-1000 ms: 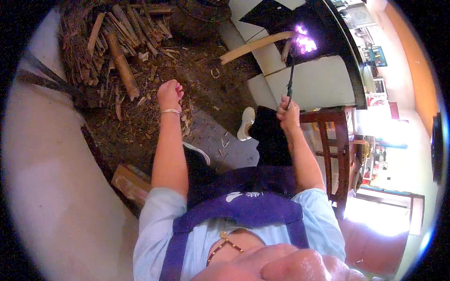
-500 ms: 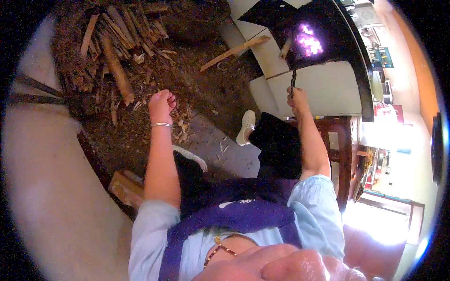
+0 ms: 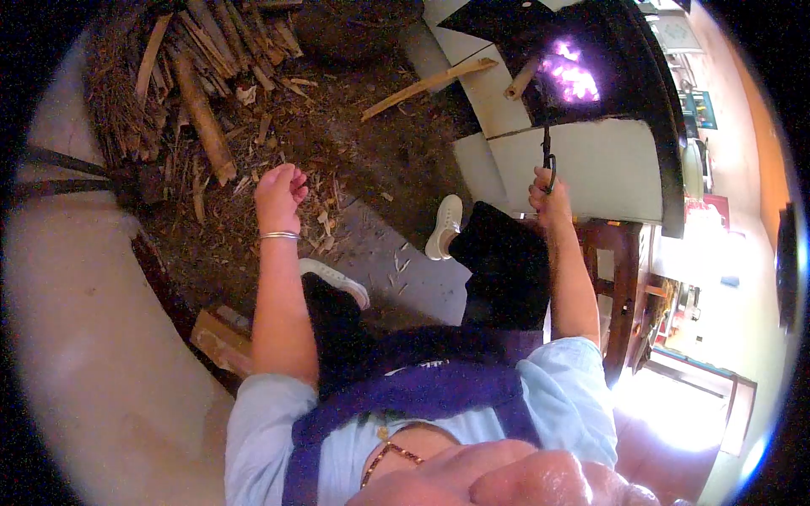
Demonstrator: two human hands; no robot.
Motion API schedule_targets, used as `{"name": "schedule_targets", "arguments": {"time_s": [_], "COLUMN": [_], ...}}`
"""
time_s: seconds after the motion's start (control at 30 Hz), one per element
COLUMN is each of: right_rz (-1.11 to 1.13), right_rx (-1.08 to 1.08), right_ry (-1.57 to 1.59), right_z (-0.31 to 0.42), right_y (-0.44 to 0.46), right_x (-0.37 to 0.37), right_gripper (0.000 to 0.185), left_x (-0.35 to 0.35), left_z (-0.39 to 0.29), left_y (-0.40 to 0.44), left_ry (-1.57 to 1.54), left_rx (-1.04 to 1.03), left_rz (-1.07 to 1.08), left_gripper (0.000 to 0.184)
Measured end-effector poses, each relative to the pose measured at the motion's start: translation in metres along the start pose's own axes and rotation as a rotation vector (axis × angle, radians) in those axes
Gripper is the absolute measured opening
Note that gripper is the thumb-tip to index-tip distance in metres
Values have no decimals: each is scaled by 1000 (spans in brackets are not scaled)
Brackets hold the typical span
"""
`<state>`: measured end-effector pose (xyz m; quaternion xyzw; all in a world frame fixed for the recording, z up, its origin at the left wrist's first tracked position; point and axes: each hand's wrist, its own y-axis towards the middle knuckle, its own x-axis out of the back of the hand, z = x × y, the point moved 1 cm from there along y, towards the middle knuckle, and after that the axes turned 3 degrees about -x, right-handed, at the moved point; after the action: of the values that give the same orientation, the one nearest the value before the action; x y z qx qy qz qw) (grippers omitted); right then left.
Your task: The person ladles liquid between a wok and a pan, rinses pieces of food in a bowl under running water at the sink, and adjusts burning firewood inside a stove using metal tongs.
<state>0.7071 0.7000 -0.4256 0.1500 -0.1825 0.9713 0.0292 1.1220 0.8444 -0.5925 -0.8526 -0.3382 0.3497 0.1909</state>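
My right hand is wrapped round the looped handle of black metal fire tongs. The tongs reach into the dark stove opening, their far end lost against the black. Glowing embers, purple-white in this view, lie inside the opening. Just left of them a round piece of firewood sticks out. My left hand, with bangles at its wrist, is loosely curled over the littered floor, and nothing shows in its fingers. A long split stick leans against the pale stove front.
A pile of split firewood lies at upper left, with a thick log reaching out of it. Wood chips cover the floor around my shoes. A cardboard box is by my left elbow, a wooden cabinet by my right arm.
My right hand has moved slightly right and down in view with the tongs, whose looped handle now shows. My left hand has shifted a little left, still curled. The whole view has tilted slightly.
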Motion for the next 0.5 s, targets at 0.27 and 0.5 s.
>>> {"name": "schedule_targets", "arguments": {"time_s": [0.27, 0.5], "right_rz": [194, 372], "right_rx": [-139, -167], "right_ry": [401, 762], "right_z": [-27, -25], "right_y": [-1, -69], "right_x": [26, -24], "right_gripper": [19, 23], "left_x": [-13, -13], "left_z": [2, 6], "left_y": [-2, -2], "left_ry": [54, 117], "left_rx": [-4, 3], "left_rz": [7, 29], "left_gripper": [14, 14]}}
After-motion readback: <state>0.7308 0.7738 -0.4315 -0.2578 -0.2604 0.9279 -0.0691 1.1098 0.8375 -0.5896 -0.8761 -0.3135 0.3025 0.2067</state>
